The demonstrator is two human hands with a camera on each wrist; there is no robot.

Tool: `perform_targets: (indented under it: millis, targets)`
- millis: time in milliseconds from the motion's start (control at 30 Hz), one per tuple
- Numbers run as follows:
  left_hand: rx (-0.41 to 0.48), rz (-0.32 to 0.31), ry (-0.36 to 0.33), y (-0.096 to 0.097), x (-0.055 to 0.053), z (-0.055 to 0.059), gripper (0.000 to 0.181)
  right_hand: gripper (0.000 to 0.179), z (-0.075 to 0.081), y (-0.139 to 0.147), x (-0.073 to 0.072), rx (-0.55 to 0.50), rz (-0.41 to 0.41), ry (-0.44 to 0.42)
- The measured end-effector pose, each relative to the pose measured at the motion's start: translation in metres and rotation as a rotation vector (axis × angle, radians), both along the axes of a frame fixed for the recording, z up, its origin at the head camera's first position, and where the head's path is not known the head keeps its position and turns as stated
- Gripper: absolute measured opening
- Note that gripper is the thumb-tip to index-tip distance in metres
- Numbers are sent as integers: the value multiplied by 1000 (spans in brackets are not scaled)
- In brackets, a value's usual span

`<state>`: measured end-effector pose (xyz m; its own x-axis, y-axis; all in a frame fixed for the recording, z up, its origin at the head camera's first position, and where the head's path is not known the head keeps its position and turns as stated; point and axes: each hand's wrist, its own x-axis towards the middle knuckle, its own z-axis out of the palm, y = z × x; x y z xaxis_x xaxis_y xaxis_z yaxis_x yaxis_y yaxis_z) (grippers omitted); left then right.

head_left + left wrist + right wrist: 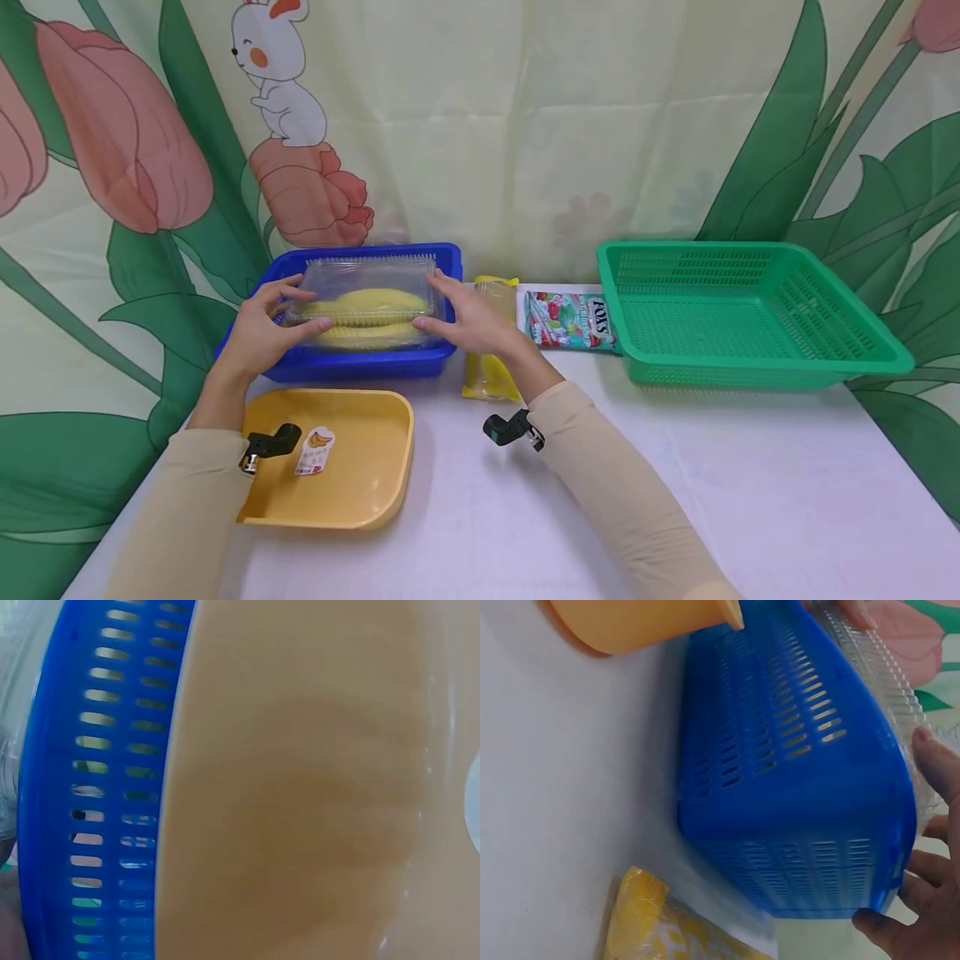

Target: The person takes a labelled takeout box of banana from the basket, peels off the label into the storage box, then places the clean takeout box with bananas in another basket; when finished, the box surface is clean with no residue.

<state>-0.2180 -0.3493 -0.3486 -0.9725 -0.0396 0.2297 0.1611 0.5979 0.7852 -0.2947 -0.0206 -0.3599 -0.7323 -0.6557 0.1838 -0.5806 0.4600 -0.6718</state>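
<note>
A clear plastic clamshell box (367, 287) with long yellow pieces inside lies over the blue basket (360, 367), within its rim in the head view. My left hand (262, 325) holds the box's left end, thumb at the front corner and fingers along the side. At the opposite end my right hand (472, 317) grips it, with the thumb on the front right corner. In the right wrist view, the ridged edge of the box (889, 671) shows above the basket rim, beside the right hand (934, 892). The left hand is mostly out of its own wrist view.
A yellow-orange tray (360, 467) with a banana sticker (315, 450) sits in front of the blue basket. Right of the basket lie a yellow packet (491, 379) and a FOX'S candy bag (570, 321). A green basket (750, 367) stands at the right.
</note>
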Motion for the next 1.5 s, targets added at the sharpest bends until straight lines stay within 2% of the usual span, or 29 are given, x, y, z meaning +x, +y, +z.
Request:
perform_targets:
  millis: [300,533,800,1033,1133,1267,1500]
  targets:
    - [-43,-21,-13,-4,0,-2,53,80,-7,-4,1,78,-28,17]
    - [-59,-42,-72,-7,-3,-4,53,79,-4,-4,2,161,-29,20]
    - [-93,-28,-111,-4,-5,-4,52,76,-6,-4,0,203,-40,23]
    - [-138,-20,-100,-3,-8,-6,52,69,-8,-6,-2,192,-78,53]
    - [-164,-24,-116,-1,-8,-6,57,69,-6,-7,-4,211,-75,83]
    - [-181,3,-144,-1,-5,-5,63,68,-1,-9,-7,248,-55,127]
    - [-243,10,-108,1,-6,-8,67,69,2,-9,-9,294,-68,119]
